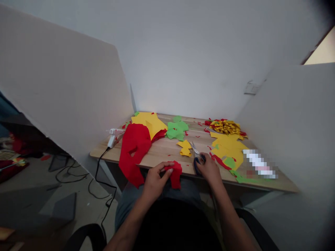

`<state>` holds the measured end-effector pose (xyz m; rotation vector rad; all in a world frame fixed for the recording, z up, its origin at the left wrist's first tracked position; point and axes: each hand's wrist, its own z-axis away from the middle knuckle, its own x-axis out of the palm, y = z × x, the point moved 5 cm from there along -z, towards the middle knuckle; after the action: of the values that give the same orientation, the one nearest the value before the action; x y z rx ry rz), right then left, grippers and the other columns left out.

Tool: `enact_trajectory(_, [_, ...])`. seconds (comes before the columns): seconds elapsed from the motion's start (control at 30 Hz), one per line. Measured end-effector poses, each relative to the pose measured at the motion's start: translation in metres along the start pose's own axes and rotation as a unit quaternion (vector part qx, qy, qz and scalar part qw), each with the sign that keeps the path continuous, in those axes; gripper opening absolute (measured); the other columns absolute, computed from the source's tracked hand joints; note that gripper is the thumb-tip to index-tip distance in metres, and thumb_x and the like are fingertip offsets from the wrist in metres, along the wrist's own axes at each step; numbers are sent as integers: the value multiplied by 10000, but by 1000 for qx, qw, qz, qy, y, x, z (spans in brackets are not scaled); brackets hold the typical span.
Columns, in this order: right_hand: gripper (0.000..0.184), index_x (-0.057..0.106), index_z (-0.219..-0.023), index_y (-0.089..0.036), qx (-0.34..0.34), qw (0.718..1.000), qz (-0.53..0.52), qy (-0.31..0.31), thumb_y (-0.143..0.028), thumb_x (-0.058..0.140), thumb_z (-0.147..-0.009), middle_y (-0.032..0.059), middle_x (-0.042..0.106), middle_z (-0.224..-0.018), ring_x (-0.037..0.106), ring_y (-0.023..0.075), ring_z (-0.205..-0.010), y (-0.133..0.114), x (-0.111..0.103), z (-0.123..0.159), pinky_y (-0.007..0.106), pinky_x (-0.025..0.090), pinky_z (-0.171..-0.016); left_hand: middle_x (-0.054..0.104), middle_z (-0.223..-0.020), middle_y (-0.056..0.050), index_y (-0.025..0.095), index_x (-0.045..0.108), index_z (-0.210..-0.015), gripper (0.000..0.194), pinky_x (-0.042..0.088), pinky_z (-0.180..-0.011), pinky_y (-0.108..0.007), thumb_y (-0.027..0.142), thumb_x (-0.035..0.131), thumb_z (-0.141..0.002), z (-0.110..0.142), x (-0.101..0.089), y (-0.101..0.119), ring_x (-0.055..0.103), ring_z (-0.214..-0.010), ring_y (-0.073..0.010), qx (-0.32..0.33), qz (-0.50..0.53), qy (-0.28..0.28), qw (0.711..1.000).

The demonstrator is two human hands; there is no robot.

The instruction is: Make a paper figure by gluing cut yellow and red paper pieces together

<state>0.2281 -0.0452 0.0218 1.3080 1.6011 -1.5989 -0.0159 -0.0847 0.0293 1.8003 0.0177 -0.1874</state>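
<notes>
My left hand pinches a small red felt-like piece just off the front edge of the table, over my lap. In my right hand is a pair of scissors with dark handles, its blades pointing away and to the left, slightly parted. The blades are apart from the red piece. Beyond the hands lies a small yellow cut piece, close to the scissor tips. A large red sheet with a hole drapes over the table's front edge to the left of my left hand.
On the wooden table are a yellow sheet, green pieces, a pile of yellow and red strips and yellow scraps. A white glue gun with a black cord stands at left. White partitions flank the table.
</notes>
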Motion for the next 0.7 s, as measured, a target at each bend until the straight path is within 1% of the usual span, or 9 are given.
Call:
enact_trajectory(0.1, [510, 526, -1314, -77, 14, 997, 73, -3, -296, 602, -860, 207, 691, -1140, 651, 320, -1068, 14, -1, -23, 377, 477, -877, 732, -1015, -86, 166, 686, -1003, 244, 505, -879, -310, 347, 625, -851, 1, 0, 2, 674, -982, -217, 4, -4, 3, 1000])
enact_trajectory(0.23, [414, 603, -1187, -20, 13, 989, 142, -23, -281, 594, -865, 267, 684, -1070, 641, 358, -1059, 17, -1, -38, 406, 454, -883, 705, -1071, -75, 181, 637, -1063, 262, 504, -810, -274, 342, 625, -856, 1, 2, 5, 669, -971, -199, 4, 1, 4, 1000])
enact_trajectory(0.37, [385, 659, -1096, 2, 1, 985, 167, -43, -302, 564, -879, 302, 668, -1057, 617, 381, -1070, 11, -3, -40, 424, 450, -874, 677, -1141, -78, 193, 597, -1103, 278, 488, -831, -267, 339, 614, -866, 0, 3, 6, 659, -1001, -192, 7, 8, 0, 1000])
enact_trajectory(0.47, [383, 682, -1122, -34, -5, 986, 160, -45, -301, 524, -897, 300, 652, -1113, 604, 393, -1084, 3, -15, -26, 458, 453, -872, 678, -1097, -66, 202, 551, -1153, 290, 477, -807, -249, 337, 574, -897, 1, 4, 5, 653, -965, -173, 9, 19, -8, 1000])
enact_trajectory(0.53, [386, 652, -1226, -119, -29, 992, 119, -39, -295, 480, -928, 237, 654, -1168, 616, 346, -1076, -8, -26, -6, 444, 468, -872, 683, -965, -33, 200, 539, -1129, 256, 461, -749, -225, 335, 556, -912, 1, 4, 4, 641, -862, -148, 10, 12, -13, 1000])
enact_trajectory(0.57, [400, 605, -1300, -183, -59, 994, 82, -35, -307, 446, -954, 175, 656, -1201, 627, 286, -1061, -17, -32, 7, 399, 480, -880, 672, -889, -14, 196, 544, -1091, 225, 447, -714, -212, 334, 555, -914, 2, 4, 4, 622, -803, -136, 12, 4, -13, 1000])
enact_trajectory(0.6, [398, 586, -1319, -208, -111, 993, -40, -13, -317, 449, -962, 138, 656, -1216, 648, 239, -992, -29, -39, 22, 361, 502, -853, 653, -829, 2, 193, 552, -1044, 195, 432, -683, -203, 336, 559, -912, 2, 3, 5, 599, -754, -126, 16, -3, -12, 1000])
enact_trajectory(0.67, [384, 607, -1282, -244, -203, 950, -235, -25, -349, 559, -917, 82, 685, -1161, 665, 190, -864, -52, -45, 51, 324, 536, -790, 618, -779, 15, 186, 568, -957, 167, 414, -653, -197, 343, 574, -902, 3, 4, 8, 564, -713, -119, 24, -9, -14, 1000])
enact_trajectory(0.7, [376, 634, -1245, -243, -230, 933, -276, -35, -333, 624, -880, 68, 705, -1100, 665, 183, -835, -62, -45, 64, 314, 544, -776, 611, -779, 13, 183, 575, -925, 166, 416, -651, -199, 347, 583, -897, 4, 5, 11, 558, -711, -120, 26, -7, -16, 1000])
